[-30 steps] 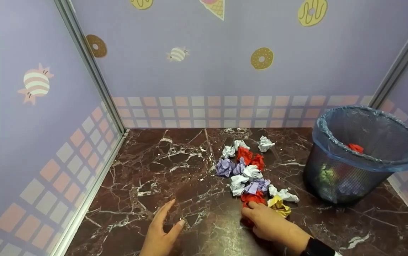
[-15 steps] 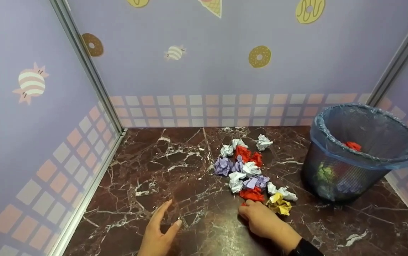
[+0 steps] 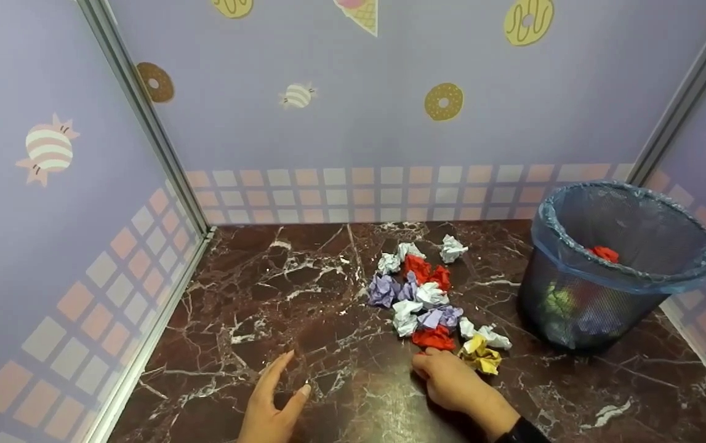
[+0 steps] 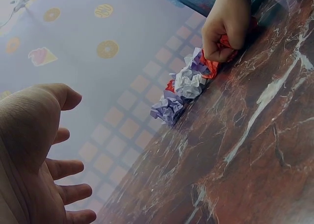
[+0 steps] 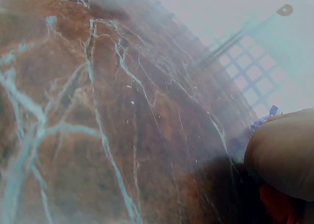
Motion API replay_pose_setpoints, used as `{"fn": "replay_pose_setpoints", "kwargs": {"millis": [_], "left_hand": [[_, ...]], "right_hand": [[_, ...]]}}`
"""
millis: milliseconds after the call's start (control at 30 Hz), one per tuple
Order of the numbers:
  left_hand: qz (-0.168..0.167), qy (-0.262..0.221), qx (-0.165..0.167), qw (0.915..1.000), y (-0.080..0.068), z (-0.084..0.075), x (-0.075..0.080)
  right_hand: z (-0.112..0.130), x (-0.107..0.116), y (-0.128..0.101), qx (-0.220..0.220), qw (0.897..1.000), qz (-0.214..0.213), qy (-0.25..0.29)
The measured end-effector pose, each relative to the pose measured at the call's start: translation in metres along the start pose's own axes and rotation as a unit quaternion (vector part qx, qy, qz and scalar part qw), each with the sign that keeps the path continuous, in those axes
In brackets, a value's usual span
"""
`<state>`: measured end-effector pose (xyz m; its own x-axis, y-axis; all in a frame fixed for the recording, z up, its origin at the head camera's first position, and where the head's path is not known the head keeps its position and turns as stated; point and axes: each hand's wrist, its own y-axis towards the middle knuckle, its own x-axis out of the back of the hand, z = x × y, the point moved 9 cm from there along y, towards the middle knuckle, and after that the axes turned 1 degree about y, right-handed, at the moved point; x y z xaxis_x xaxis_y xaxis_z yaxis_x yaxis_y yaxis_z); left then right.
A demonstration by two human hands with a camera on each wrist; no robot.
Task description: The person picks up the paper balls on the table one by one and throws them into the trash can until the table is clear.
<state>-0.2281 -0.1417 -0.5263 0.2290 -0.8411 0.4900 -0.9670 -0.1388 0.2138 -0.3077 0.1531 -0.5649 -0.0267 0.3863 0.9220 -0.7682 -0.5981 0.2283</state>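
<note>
The right hand (image 3: 451, 381) has its fingers curled round a crumpled red paper (image 5: 277, 204), low over the dark marbled table (image 3: 217, 394); the hand hides most of that paper from the head view. Just beyond the knuckles lies another red ball (image 3: 434, 338), and close by the thumb-far side of the hand sits a yellow ball (image 3: 481, 354), with white paper (image 3: 493, 338) touching behind it, so the hand is crowded ahead and to its right. Farther back the heap goes on: a purple ball (image 3: 442, 317) beside a white ball (image 3: 405, 318), then more white, purple and red pieces packed together, and one white ball (image 3: 452, 249) apart near the back wall (image 3: 365, 135). To the right stands a mesh bin (image 3: 574, 320) with a blue liner (image 3: 642, 282) folded over its rim; a red piece (image 3: 605, 253) shows inside, and more colours show through the mesh.

The right hand is knuckles up, fingers pointing down, its forearm running back toward the near right to a black sleeve (image 3: 520, 432). The left hand (image 3: 269, 409) holds nothing: thumb and fingers are spread wide, well apart from the heap.
</note>
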Motion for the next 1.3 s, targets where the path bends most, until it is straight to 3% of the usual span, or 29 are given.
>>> {"fn": "replay_pose_setpoints", "kwargs": {"millis": [333,833,1100,1300], "left_hand": [[0.006,0.0,0.013,0.9999,-0.005,-0.002,-0.001],[0.018,0.009,-0.005,0.9998,-0.006,-0.011,-0.009],[0.042,0.0,-0.023,0.9988,-0.006,-0.034,-0.019],[0.071,0.001,-0.081,0.9942,-0.004,-0.057,-0.034]], "right_hand": [[-0.004,0.001,-0.005,-0.018,1.0,-0.014,0.011],[0.001,0.014,0.0,0.042,0.997,-0.013,0.07],[0.027,0.053,0.011,0.11,0.99,0.009,0.087],[0.042,0.098,0.025,0.138,0.988,0.028,0.058]]}}
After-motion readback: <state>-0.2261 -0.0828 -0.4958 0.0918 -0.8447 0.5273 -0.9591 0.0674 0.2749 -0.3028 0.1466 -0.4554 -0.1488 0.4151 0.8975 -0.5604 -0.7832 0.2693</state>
